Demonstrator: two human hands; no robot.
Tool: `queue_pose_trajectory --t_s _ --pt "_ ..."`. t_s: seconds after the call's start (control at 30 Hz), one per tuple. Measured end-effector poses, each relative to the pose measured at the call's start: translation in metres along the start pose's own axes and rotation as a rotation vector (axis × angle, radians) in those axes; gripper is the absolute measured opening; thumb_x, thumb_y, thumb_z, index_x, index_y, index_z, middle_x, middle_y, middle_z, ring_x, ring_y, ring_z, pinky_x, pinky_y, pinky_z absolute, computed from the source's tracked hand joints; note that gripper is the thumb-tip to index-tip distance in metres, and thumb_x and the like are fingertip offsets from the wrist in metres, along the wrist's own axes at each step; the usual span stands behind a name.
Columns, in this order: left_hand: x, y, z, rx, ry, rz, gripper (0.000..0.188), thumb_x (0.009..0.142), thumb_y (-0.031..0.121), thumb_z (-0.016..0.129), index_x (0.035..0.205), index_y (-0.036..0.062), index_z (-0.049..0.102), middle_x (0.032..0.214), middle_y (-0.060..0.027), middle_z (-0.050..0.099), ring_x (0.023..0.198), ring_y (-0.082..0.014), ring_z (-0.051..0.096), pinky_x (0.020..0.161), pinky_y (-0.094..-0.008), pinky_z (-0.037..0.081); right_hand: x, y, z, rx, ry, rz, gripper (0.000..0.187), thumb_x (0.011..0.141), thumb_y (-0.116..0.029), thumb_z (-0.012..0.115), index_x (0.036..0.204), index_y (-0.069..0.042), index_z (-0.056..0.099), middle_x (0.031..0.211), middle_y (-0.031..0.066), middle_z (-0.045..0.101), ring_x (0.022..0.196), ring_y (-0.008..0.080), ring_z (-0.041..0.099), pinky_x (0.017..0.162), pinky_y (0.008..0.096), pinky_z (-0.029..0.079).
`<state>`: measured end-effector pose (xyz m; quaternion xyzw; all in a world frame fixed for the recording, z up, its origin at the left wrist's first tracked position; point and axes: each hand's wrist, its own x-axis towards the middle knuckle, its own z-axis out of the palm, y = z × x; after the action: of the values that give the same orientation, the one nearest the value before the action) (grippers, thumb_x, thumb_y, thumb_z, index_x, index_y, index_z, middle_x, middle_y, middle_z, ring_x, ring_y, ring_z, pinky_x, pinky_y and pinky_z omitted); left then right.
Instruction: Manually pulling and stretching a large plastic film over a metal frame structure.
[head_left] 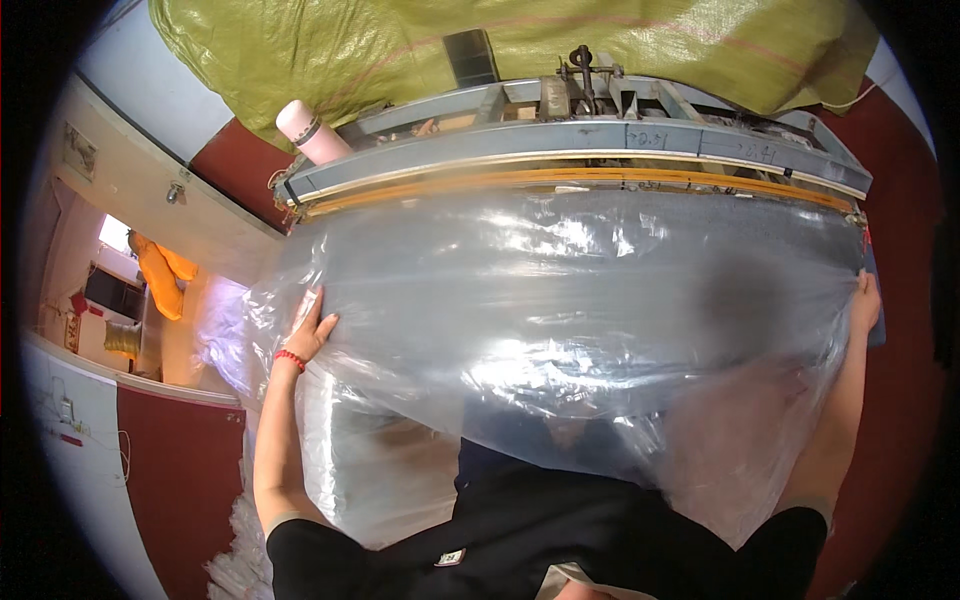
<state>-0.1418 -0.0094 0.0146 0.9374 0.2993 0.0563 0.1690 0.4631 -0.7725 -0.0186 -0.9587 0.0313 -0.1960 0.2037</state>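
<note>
A person's left hand (312,325), wearing a red bracelet (291,360), has its thumb spread from its fingers against the left part of clear plastic film (560,300). A pink cylinder (312,132) tilts at the left end of a grey metal frame (450,150). The film spreads from the frame's near edge toward the person. The right hand (866,292), fingers closed, pinches the film's right edge.
</note>
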Motion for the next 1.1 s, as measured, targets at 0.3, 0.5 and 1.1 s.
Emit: queue_pose_trajectory --t_s 0.3,0.5,1.1 --pt "0.043 0.116 -0.014 0.578 0.113 -0.144 0.045 0.079 0.041 0.049 0.060 0.0013 0.061 0.064 -0.0193 0.058 0.060 -0.0362 0.056 0.056 -0.0433 0.045 -0.005 0.003 0.003 -0.040 0.208 -0.079 0.035 0.088 -0.038 0.037 0.088 -0.005 0.050 0.082 0.0184 0.055 0.078 0.0370 0.051 0.066 0.0385 0.039" --pt "0.075 0.191 0.035 0.118 0.012 0.560 0.061 0.080 0.035 0.053 0.128 0.0058 0.031 0.136 -0.0148 0.024 0.126 -0.0299 0.021 0.102 -0.0391 0.021 0.006 0.015 0.008 0.076 0.114 -0.055 0.034 0.088 -0.036 0.038 0.088 -0.005 0.051 0.077 0.0173 0.053 0.070 0.0313 0.050 0.066 0.0353 0.040" --pt "0.111 0.191 0.076 -0.144 0.484 0.201 0.012 0.071 0.011 0.061 0.081 0.0041 0.061 0.073 -0.0106 0.058 0.072 -0.0269 0.054 0.065 -0.0359 0.043 0.029 0.091 -0.119 1.273 -0.187 0.044 0.026 0.087 -0.024 0.050 0.105 -0.005 0.052 0.099 0.0016 0.054 0.093 0.0125 0.050 0.083 0.0264 0.039"
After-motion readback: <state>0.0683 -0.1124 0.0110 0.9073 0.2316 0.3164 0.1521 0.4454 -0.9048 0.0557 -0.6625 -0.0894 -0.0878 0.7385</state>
